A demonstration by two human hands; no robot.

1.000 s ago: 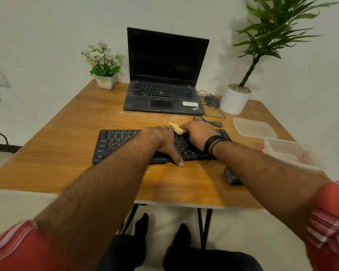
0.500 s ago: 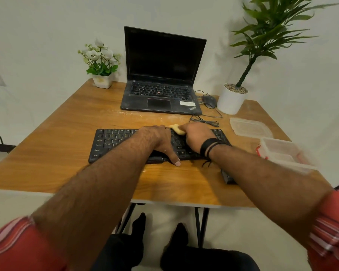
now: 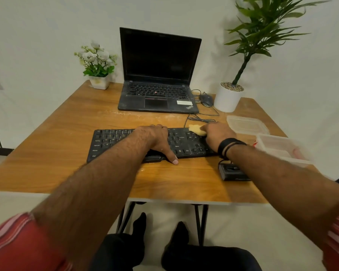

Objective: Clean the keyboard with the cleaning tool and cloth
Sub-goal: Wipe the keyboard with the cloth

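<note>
A black keyboard (image 3: 114, 141) lies across the middle of the wooden table (image 3: 67, 122). My left hand (image 3: 157, 139) rests flat on its centre, with the thumb reaching over the front edge. My right hand (image 3: 217, 133) sits over the keyboard's right end and presses a yellow lump of cleaning gel (image 3: 196, 129) onto the top-right keys. Part of the gel sticks out to the left of my fingers. No cloth shows in this view.
An open black laptop (image 3: 157, 75) stands behind the keyboard, with a mouse (image 3: 205, 99) and cable beside it. A flower pot (image 3: 99, 82) is back left, a tall potted plant (image 3: 228, 98) back right. Clear plastic containers (image 3: 247, 125) and a small black device (image 3: 233, 172) lie on the right.
My right hand has slid the yellow gel rightward along the keyboard's upper rows, from the middle to the right end. My left hand stays on the keyboard.
</note>
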